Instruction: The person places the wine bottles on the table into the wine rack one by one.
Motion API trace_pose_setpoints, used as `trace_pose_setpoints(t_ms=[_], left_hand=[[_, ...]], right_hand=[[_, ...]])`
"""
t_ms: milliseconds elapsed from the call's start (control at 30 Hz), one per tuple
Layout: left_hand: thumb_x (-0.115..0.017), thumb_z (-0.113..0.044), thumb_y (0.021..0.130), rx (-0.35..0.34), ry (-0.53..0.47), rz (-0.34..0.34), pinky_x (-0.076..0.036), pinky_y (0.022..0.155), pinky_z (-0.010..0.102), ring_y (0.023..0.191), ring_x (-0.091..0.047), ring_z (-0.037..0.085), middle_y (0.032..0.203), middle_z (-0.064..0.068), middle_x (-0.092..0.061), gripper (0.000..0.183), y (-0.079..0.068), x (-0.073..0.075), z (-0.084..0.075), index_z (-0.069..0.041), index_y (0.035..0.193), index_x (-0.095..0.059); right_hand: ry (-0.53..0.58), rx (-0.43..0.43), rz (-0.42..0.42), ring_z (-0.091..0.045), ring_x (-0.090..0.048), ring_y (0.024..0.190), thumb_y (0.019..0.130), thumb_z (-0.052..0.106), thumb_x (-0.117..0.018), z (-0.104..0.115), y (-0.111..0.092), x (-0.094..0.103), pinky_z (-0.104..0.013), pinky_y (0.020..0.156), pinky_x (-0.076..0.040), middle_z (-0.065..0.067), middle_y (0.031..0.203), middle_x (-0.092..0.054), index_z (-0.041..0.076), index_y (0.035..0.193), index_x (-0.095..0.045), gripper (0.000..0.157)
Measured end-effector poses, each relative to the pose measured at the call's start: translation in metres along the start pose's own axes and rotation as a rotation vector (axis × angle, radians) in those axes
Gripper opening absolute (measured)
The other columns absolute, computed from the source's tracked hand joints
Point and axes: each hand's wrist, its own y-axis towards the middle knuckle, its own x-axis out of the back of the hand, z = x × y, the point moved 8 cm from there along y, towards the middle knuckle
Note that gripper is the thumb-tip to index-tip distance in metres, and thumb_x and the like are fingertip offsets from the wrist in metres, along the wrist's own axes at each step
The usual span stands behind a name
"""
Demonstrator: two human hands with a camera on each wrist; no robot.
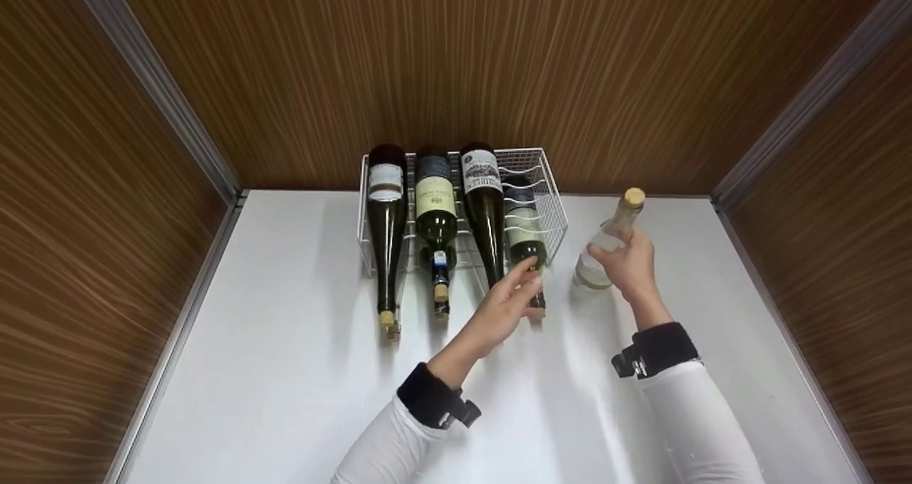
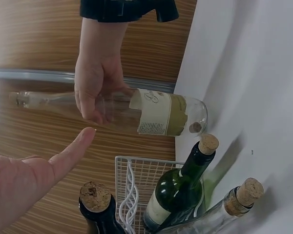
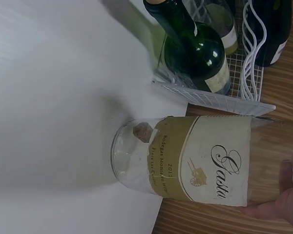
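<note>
My right hand [image 1: 627, 263] grips a clear glass wine bottle [image 1: 600, 256] to the right of the rack, tilted with its tan top up and away. Its cream and gold label [image 3: 205, 161] faces the right wrist view, and a small brown piece [image 3: 143, 132] shows inside near the base. My left hand [image 1: 502, 309], fingers extended, is over the neck area of a green bottle [image 1: 527, 247] in the rack's lower right slot. In the left wrist view, its index finger [image 2: 71, 151] is straight and nothing is in its grasp.
A white wire rack [image 1: 558, 217] stands against the wood-grain back wall. Its upper tier bears two dark bottles [image 1: 387, 234] [image 1: 486, 213] and a cream-labelled green bottle [image 1: 436, 195], necks forward. More corked bottles lie below. Wood-grain walls [image 1: 85, 220] flank the white surface [image 1: 285, 370].
</note>
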Motion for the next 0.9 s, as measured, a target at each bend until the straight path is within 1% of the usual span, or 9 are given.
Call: trace_pose_setpoints(t_ms=[100,167,267,333,467,567,667,800,900], left_hand=[[-0.046,-0.029,0.106,0.000,-0.042,-0.003,-0.049,0.096,0.042,0.123,-0.054,0.028,0.144,0.020,-0.042,0.055,-0.001,0.000,-0.003,-0.008,0.154,-0.029],[-0.045,-0.029,0.106,0.002,-0.053,-0.009,-0.050,0.094,0.041,0.123,-0.053,0.028,0.143,0.020,-0.043,0.055,-0.001,0.001,-0.005,-0.007,0.154,-0.030],[-0.044,-0.031,0.106,0.010,-0.063,-0.014,-0.051,0.093,0.040,0.121,-0.056,0.028,0.142,0.019,-0.044,0.055,-0.002,0.001,-0.008,-0.008,0.154,-0.030],[-0.044,-0.032,0.106,0.016,-0.064,-0.020,-0.052,0.092,0.038,0.118,-0.057,0.027,0.142,0.020,-0.045,0.055,-0.002,0.002,-0.009,-0.008,0.154,-0.030],[-0.043,-0.033,0.106,0.019,-0.062,-0.031,-0.051,0.093,0.037,0.116,-0.059,0.028,0.143,0.022,-0.044,0.057,-0.003,0.004,-0.011,-0.005,0.154,-0.027],[-0.042,-0.034,0.106,0.021,-0.053,-0.032,-0.051,0.094,0.036,0.116,-0.059,0.029,0.144,0.024,-0.043,0.060,-0.004,0.004,-0.012,-0.003,0.155,-0.024],[-0.041,-0.035,0.106,0.022,-0.051,-0.025,-0.050,0.094,0.036,0.119,-0.058,0.029,0.146,0.024,-0.042,0.061,-0.004,0.004,-0.012,-0.002,0.155,-0.023],[-0.040,-0.032,0.107,0.020,-0.064,-0.013,-0.050,0.094,0.039,0.120,-0.056,0.031,0.145,0.024,-0.042,0.060,-0.004,0.004,-0.014,0.001,0.154,-0.022],[-0.041,-0.028,0.107,0.023,-0.082,-0.010,-0.051,0.093,0.041,0.118,-0.056,0.031,0.144,0.023,-0.042,0.058,-0.004,0.003,-0.014,0.004,0.152,-0.024]], right_hand=[[-0.021,0.029,0.006,-0.041,-0.045,0.130,0.082,0.007,-0.076,0.004,-0.006,-0.003,-0.058,0.106,-0.034,-0.022,0.135,-0.054,0.000,0.131,-0.053,0.054],[-0.033,0.069,0.002,-0.041,-0.048,0.126,0.081,0.006,-0.077,0.008,-0.010,-0.004,-0.058,0.105,-0.035,-0.023,0.131,-0.056,0.001,0.129,-0.054,0.054],[-0.049,0.162,-0.008,-0.042,-0.053,0.118,0.077,0.002,-0.078,0.016,-0.016,-0.006,-0.057,0.102,-0.039,-0.024,0.124,-0.059,0.000,0.126,-0.055,0.053],[-0.072,0.228,-0.006,-0.042,-0.054,0.116,0.076,0.000,-0.078,0.021,-0.020,-0.008,-0.057,0.101,-0.039,-0.023,0.123,-0.060,-0.001,0.125,-0.056,0.054],[-0.130,0.352,0.010,-0.040,-0.055,0.113,0.071,-0.004,-0.077,0.030,-0.028,-0.015,-0.056,0.099,-0.040,-0.020,0.118,-0.061,0.000,0.119,-0.059,0.051],[-0.190,0.434,0.026,-0.038,-0.055,0.110,0.064,-0.008,-0.078,0.036,-0.033,-0.020,-0.056,0.098,-0.039,-0.016,0.112,-0.063,0.003,0.109,-0.062,0.049],[-0.266,0.509,0.039,-0.037,-0.054,0.109,0.058,-0.009,-0.081,0.042,-0.037,-0.024,-0.059,0.101,-0.032,-0.015,0.109,-0.063,0.005,0.102,-0.063,0.049],[-0.391,0.617,0.061,-0.040,-0.053,0.110,0.053,-0.007,-0.086,0.048,-0.043,-0.030,-0.066,0.105,-0.023,-0.015,0.110,-0.063,0.006,0.098,-0.063,0.052],[-0.494,0.702,0.071,-0.041,-0.055,0.108,0.050,-0.005,-0.089,0.052,-0.047,-0.036,-0.067,0.105,-0.024,-0.014,0.107,-0.064,0.006,0.097,-0.064,0.054]])
